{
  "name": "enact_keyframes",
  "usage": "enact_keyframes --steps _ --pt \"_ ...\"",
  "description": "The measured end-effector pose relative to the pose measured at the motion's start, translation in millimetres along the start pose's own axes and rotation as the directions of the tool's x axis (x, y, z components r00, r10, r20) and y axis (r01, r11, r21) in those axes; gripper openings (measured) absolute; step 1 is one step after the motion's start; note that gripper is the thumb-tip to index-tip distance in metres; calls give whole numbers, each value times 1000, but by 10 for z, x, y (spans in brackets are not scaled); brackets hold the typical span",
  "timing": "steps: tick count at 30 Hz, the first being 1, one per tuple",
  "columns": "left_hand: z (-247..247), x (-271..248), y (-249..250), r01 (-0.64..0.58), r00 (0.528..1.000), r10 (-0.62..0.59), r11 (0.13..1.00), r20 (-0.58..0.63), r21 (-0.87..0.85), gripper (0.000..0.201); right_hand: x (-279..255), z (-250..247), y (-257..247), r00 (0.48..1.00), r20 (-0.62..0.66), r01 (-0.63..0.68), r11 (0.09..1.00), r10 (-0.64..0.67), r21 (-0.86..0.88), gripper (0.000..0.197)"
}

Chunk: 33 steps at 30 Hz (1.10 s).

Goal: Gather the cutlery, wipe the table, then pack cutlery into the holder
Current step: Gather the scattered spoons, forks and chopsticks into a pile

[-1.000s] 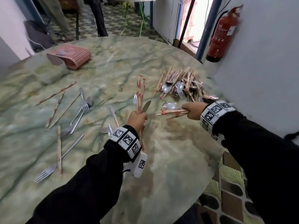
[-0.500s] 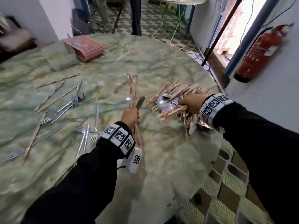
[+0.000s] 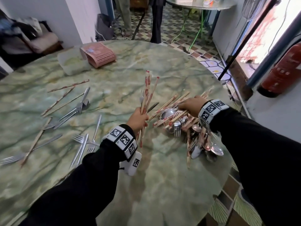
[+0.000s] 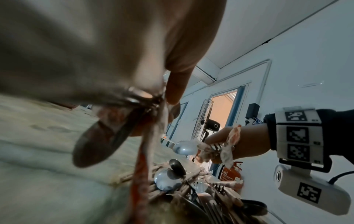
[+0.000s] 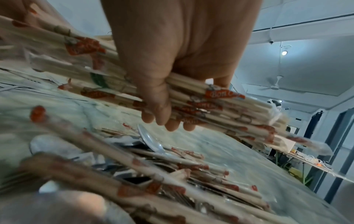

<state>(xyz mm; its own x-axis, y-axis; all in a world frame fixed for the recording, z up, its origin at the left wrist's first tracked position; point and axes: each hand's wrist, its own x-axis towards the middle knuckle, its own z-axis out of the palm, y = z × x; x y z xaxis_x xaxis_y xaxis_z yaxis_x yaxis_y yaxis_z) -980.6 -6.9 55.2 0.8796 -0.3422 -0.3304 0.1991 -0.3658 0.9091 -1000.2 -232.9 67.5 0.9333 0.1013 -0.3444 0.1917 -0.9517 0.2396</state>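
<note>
Cutlery pile (image 3: 187, 126): wrapped chopsticks, spoons and forks heaped at the right edge of the green marbled table (image 3: 162, 185). Your right hand (image 3: 191, 106) sits just over the heap, fingers curled round a bundle of wrapped chopsticks (image 5: 191, 100) lying roughly level; red print on the wrappers.

Your left hand (image 3: 137, 119) is just left of the heap, raised off the table, fist clenched on a second bunch of chopsticks (image 3: 147, 93) standing near upright, with a metal utensil (image 3: 153, 106) in the same grip; the left wrist view is too blurred to tell which kind.

Loose forks (image 3: 78, 110) and a few more chopsticks (image 3: 68, 86) lie scattered across the left half of the table, well apart from the heap.

Pink perforated holder (image 3: 99, 54) lies on its side at the far edge, beside a folded pale cloth (image 3: 73, 64). Red fire extinguisher (image 3: 280, 72) against the wall at right
</note>
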Motion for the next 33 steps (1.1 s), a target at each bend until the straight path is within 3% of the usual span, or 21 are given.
enact_keyframes --steps 5,10,16,19,22,26,29,31,33 --pt "29 156 10 -4 999 3 1000 -45 -5 36 194 132 103 999 7 53 998 -54 35 37" --pt "117 269 57 -22 994 19 999 -110 -28 33 309 179 254 988 75 122 985 -132 123 64" --pt "239 430 241 -109 987 126 980 -97 166 28 208 257 527 991 -11 129 962 -131 241 68" --pt "293 527 417 -222 973 232 903 18 367 27 69 324 726 996 -66 77 923 -56 377 63" --pt "397 631 635 -348 937 272 687 218 637 25 -80 447 937 997 -65 -16 893 51 451 57" --pt "645 797 866 -503 846 303 183 439 845 36 -237 643 1182 988 -44 -105 856 148 507 58" --pt "881 884 984 -581 786 172 -123 594 804 28 -339 729 1262 985 -17 -140 855 171 500 52" --pt "1027 915 1005 -621 745 84 -277 662 734 25 -377 767 1291 983 -19 -150 859 182 489 50" --pt "1140 934 978 -656 666 33 -448 745 607 23 -393 803 1298 982 -31 -143 847 184 512 50"
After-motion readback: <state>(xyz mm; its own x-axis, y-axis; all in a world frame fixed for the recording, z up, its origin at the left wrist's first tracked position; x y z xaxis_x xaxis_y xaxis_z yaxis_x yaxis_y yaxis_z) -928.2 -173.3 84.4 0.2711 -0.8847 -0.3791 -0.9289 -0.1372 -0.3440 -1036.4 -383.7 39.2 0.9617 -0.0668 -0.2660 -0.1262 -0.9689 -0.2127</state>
